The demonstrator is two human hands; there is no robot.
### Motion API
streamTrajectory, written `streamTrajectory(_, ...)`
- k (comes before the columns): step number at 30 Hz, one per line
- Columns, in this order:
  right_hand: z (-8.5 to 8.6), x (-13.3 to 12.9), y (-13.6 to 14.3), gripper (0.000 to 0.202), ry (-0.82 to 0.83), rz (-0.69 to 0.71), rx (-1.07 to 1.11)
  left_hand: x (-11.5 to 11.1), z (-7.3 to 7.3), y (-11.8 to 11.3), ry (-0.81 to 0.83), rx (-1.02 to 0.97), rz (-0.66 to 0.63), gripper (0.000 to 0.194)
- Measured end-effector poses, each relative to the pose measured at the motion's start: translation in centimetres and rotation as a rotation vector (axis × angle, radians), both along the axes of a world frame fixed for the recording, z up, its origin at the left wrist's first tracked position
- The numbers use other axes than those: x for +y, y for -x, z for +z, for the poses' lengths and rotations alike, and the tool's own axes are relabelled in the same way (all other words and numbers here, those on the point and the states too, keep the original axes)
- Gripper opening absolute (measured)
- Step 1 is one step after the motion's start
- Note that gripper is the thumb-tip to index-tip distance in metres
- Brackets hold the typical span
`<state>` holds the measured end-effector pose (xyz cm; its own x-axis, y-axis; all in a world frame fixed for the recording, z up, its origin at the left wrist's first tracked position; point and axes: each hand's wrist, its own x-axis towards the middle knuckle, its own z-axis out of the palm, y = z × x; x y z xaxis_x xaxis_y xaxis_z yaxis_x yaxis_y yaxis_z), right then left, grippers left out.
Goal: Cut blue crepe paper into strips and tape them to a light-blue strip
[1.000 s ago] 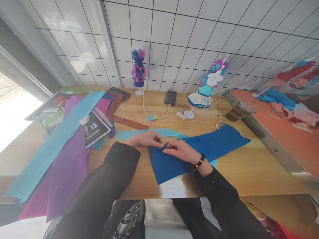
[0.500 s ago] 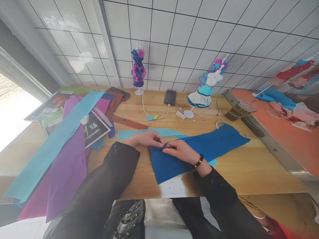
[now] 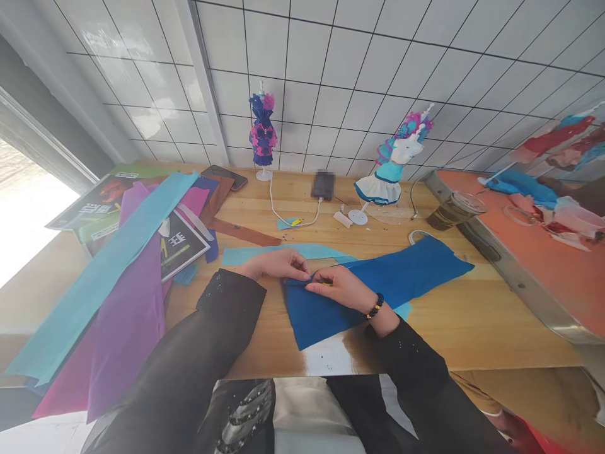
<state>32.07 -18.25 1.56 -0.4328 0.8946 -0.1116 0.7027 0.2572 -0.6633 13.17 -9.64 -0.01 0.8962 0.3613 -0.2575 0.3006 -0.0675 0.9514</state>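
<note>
A long piece of dark blue fabric [image 3: 406,274] lies across the table in front of me, its wider end towards me. My left hand [image 3: 283,263] pinches the fabric's upper left edge between thumb and fingers. Right beside it, my right hand [image 3: 343,287] is closed at the same edge, thumb and forefinger together, with a beaded bracelet on its wrist. A small bit of yellow shows under the right fingers; what it belongs to is hidden. Under and behind the blue piece runs a light blue strip [image 3: 255,255].
Purple fabric [image 3: 127,302] and a turquoise strip [image 3: 106,271] hang over the table's left front edge, on printed booklets [image 3: 182,252]. Two small dressed mannequins [image 3: 263,132] stand along the wall. A phone [image 3: 227,176], a cabled device [image 3: 322,185] and a lidded cup [image 3: 451,211] are farther back.
My right fingers have shifted very slightly left along the fabric edge. The left hand and the fabric lie practically as before.
</note>
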Motion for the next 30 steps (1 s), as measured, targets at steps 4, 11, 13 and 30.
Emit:
streamTrajectory(4,-0.09,0.01,-0.01,0.040,0.005,-0.001,-0.003,-0.01,0.06,0.02,0.027,-0.007,-0.002,0.035)
streamTrajectory(11,-0.03,-0.02,0.22,0.041,0.005,0.000,-0.008,-0.08,0.04,0.00,0.072,-0.029,0.007,0.035)
streamTrajectory(13,-0.04,-0.03,0.31,0.041,0.003,-0.003,-0.009,-0.08,0.05,-0.01,0.078,-0.030,0.008,0.035)
streamTrajectory(30,-0.27,-0.43,0.40,0.037,-0.049,-0.042,-0.011,-0.20,0.41,0.04,0.072,-0.007,0.013,0.035)
